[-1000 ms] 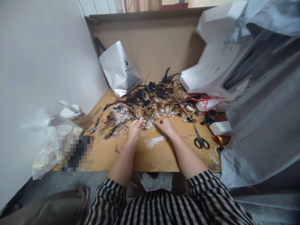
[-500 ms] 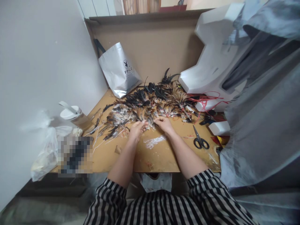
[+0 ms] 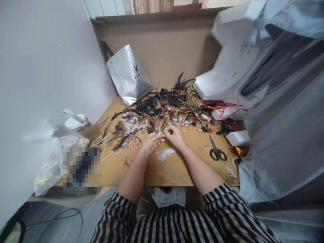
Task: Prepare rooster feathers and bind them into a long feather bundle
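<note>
A wide heap of brown, black and white feathers point(image 3: 162, 111) lies across the brown table point(image 3: 174, 172). At its near edge my left hand point(image 3: 151, 142) pinches the base of a small feather bunch. Close against it, my right hand point(image 3: 174, 135) has thumb and forefinger pressed together at the same spot; whatever lies between them is too small to name. Below the hands is a patch of white strands point(image 3: 165, 154). Black-handled scissors point(image 3: 217, 150) rest to the right, slightly open.
A silver bag point(image 3: 129, 76) leans at the back left. At the left are a lidded cup point(image 3: 82, 126) and a plastic bag point(image 3: 50, 165). White foam point(image 3: 227, 64), red ties point(image 3: 224, 109) and grey cloth point(image 3: 286, 145) stand at the right.
My hands have come together, the right moving left and the left slightly right. Both now meet just in front of the feather heap. More floor with a black cable shows at lower left.
</note>
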A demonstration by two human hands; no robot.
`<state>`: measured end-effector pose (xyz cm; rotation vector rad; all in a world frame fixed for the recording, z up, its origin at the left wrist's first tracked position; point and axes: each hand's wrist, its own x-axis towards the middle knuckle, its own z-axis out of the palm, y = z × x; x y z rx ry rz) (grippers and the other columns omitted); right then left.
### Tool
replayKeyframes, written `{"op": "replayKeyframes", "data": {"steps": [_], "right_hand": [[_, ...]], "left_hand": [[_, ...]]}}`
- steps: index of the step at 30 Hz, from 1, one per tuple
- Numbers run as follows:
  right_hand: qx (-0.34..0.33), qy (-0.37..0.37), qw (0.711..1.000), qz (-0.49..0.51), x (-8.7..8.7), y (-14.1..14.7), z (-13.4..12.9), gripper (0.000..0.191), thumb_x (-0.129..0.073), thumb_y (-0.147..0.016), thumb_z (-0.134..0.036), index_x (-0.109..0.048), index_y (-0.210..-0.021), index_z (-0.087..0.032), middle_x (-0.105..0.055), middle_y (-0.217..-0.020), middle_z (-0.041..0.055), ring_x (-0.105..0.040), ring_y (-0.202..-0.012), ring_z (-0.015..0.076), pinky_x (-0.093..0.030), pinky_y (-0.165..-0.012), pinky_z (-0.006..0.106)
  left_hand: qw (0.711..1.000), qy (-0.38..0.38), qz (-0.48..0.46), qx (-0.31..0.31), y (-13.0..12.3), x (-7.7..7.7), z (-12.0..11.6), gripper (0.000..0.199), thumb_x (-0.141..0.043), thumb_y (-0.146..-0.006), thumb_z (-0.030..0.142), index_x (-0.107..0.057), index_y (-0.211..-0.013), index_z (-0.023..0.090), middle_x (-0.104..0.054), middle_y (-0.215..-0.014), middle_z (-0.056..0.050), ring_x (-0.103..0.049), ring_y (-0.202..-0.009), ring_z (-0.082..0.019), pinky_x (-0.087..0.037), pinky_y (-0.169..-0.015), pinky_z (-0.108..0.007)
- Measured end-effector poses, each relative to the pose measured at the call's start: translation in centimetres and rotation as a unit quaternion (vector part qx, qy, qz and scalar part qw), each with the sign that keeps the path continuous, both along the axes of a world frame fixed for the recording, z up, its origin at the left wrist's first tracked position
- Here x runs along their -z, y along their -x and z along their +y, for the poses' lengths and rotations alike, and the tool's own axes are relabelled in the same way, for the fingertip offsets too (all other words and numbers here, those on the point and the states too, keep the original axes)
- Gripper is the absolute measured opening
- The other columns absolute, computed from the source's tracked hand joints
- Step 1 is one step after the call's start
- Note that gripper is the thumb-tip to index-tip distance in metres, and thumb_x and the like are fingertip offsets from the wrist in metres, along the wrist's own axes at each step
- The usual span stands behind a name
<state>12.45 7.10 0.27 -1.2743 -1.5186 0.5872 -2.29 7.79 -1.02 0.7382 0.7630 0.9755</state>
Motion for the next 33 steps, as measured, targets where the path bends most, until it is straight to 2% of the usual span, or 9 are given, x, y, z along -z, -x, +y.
{"op": "replayKeyframes", "data": {"steps": [3, 7, 12, 14, 16, 20, 24, 28, 33], "right_hand": [[0.005, 0.001, 1.0, 0.008, 0.13, 0.17, -0.02, 0.016, -0.054, -0.071, -0.03, -0.059, -0.067, -0.016, -0.056, -0.06, -0.0006, -0.045, -0.053, 0.0093, -0.037, -0.055, 0.021], [-0.021, 0.053, 0.988, 0.141, 0.32, 0.13, 0.51, 0.022, -0.06, -0.068, -0.037, -0.059, -0.067, -0.015, -0.055, -0.056, -0.0013, -0.044, -0.049, 0.0084, -0.036, -0.05, 0.021], [-0.109, 0.206, 0.913, 0.335, 0.22, 0.01, 0.75, 0.032, -0.069, -0.06, -0.043, -0.06, -0.071, -0.014, -0.059, -0.058, -0.0007, -0.038, -0.041, 0.0046, -0.025, -0.04, 0.018], [-0.159, 0.245, 0.88, 0.374, 0.26, 0.11, 0.64, 0.033, -0.073, -0.056, -0.04, -0.062, -0.075, -0.014, -0.063, -0.063, 0.0009, -0.038, -0.042, 0.0038, -0.024, -0.04, 0.017], [-0.183, 0.259, 0.866, 0.387, 0.37, 0.24, 0.53, 0.033, -0.075, -0.053, -0.037, -0.063, -0.073, -0.014, -0.064, -0.064, 0.0016, -0.039, -0.043, 0.0034, -0.024, -0.04, 0.017], [-0.167, 0.238, 0.876, 0.384, 0.46, 0.34, 0.51, 0.029, -0.076, -0.053, -0.035, -0.06, -0.065, -0.014, -0.06, -0.055, -0.0007, -0.038, -0.041, 0.0037, -0.024, -0.041, 0.018], [-0.128, 0.191, 0.918, 0.322, 0.2, 0.13, 0.59, 0.028, -0.072, -0.057, -0.038, -0.06, -0.064, -0.014, -0.052, -0.046, -0.0047, -0.037, -0.041, 0.005, -0.026, -0.043, 0.019], [-0.099, 0.15, 0.953, 0.245, 0.14, 0.0, 0.64, 0.027, -0.068, -0.06, -0.04, -0.061, -0.065, -0.014, -0.053, -0.05, -0.0043, -0.043, -0.047, 0.0072, -0.033, -0.049, 0.021], [-0.084, 0.132, 0.968, 0.199, 0.35, 0.16, 0.61, 0.025, -0.066, -0.061, -0.038, -0.061, -0.066, -0.013, -0.058, -0.058, -0.0015, -0.048, -0.053, 0.0083, -0.038, -0.057, 0.022]], "left_hand": [[1.0, -0.013, 0.0, -0.003, -0.07, 0.21, 0.09, 0.018, -0.073, -0.065, 0.021, -0.065, -0.075, 0.009, -0.069, -0.076, -0.009, -0.059, -0.056, -0.007, -0.042, -0.049, -0.014], [0.999, -0.028, -0.017, -0.026, -0.12, 0.06, 0.11, 0.015, -0.072, -0.065, 0.02, -0.066, -0.072, 0.008, -0.067, -0.071, -0.007, -0.057, -0.056, -0.005, -0.042, -0.051, -0.014], [0.998, -0.032, -0.045, -0.027, 0.0, -0.21, 0.07, 0.017, -0.073, -0.064, 0.02, -0.065, -0.072, 0.008, -0.067, -0.07, -0.005, -0.057, -0.057, -0.004, -0.042, -0.053, -0.013], [0.998, -0.032, -0.047, -0.017, 0.05, -0.17, 0.08, 0.016, -0.074, -0.064, 0.02, -0.066, -0.072, 0.008, -0.066, -0.07, -0.005, -0.056, -0.056, -0.004, -0.042, -0.053, -0.013], [0.999, -0.034, -0.04, -0.006, 0.09, -0.07, 0.11, 0.016, -0.073, -0.064, 0.02, -0.066, -0.072, 0.008, -0.066, -0.069, -0.005, -0.055, -0.055, -0.004, -0.042, -0.052, -0.014], [0.999, -0.037, -0.022, -0.001, 0.16, 0.17, 0.23, 0.017, -0.073, -0.064, 0.021, -0.067, -0.074, 0.009, -0.067, -0.072, -0.007, -0.056, -0.056, -0.005, -0.042, -0.051, -0.014], [0.999, -0.039, 0.016, -0.019, 0.1, 0.24, 0.25, 0.021, -0.074, -0.063, 0.023, -0.067, -0.076, 0.008, -0.069, -0.076, -0.009, -0.059, -0.058, -0.006, -0.043, -0.051, -0.014], [0.996, -0.053, 0.071, -0.026, -0.17, 0.02, 0.03, 0.024, -0.075, -0.061, 0.028, -0.067, -0.073, 0.008, -0.069, -0.074, -0.011, -0.058, -0.055, -0.008, -0.041, -0.048, -0.016], [0.993, -0.067, 0.097, -0.026, -0.35, -0.04, -0.13, 0.025, -0.075, -0.059, 0.031, -0.066, -0.068, 0.009, -0.068, -0.069, -0.01, -0.057, -0.053, -0.008, -0.04, -0.048, -0.016]]}}
